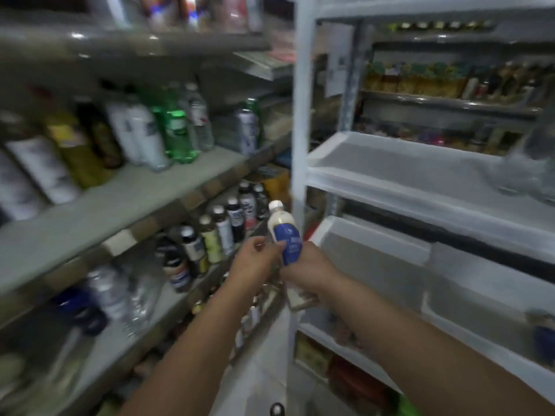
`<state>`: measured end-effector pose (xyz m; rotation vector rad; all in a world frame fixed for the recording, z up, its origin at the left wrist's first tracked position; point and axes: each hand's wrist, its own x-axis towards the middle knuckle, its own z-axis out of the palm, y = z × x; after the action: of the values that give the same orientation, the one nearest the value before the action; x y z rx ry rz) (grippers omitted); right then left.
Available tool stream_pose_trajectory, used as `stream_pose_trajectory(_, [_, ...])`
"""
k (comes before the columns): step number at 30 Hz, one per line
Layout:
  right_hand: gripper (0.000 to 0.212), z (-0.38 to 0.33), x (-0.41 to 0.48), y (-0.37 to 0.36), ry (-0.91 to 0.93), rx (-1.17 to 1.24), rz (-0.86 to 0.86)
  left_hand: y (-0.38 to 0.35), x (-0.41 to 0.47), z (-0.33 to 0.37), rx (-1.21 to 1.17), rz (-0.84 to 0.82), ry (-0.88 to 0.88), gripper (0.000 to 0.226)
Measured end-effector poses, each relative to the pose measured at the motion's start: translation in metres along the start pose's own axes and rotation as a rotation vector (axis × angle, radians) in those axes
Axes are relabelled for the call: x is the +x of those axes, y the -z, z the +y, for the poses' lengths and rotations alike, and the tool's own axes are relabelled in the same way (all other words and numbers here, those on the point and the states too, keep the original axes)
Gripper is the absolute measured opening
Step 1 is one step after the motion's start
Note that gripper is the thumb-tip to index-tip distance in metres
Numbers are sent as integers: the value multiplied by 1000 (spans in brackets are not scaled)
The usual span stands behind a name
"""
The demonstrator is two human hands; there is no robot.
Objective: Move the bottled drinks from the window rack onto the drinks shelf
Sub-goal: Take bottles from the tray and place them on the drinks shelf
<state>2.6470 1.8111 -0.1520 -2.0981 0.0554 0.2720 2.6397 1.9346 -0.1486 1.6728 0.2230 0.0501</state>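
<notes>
Right hand (pixel 309 265) grips the base of a white-capped, blue-labelled milky plastic bottle (pixel 285 232); left hand (pixel 255 259) pinches its label. Best kept upright, heading for the bare front of the grey shelf (pixel 120 199).

- One blue-label bottle (pixel 285 235), just left of the white post (pixel 300 115).
- Two hands by the post: left hand (pixel 255 261), right hand (pixel 310 270).
- Three white trays (pixel 420 178) right of the post.

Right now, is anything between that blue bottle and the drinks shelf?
Nothing visible. The blue bottle, held by the left hand and right hand, faces open air toward the shelf; small bottles crowd it.
</notes>
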Motion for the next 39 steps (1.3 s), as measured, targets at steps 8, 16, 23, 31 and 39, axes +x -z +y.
stream_pose_trajectory(8, [50, -191, -72, -204, 544, -23, -154, 262, -89, 45, 13, 544, -216, 35])
stream_pose_trajectory(16, [60, -297, -178, -359, 798, 59, -451, 455, -201, 46, 46, 904, -315, 33])
stream_pose_trajectory(23, [42, -330, -218, -461, 875, 33, -410, 556, -244, 17, 102, 931, -399, 28])
stream_pose_trajectory(31, [19, -368, -199, -576, 683, 89, -326, 626, -215, 2, 439, 963, -247, 29])
stream_pose_trajectory(39, [35, -431, -157, -632, 563, 57, -228, 643, -197, -24, 190, 1022, -275, 40])
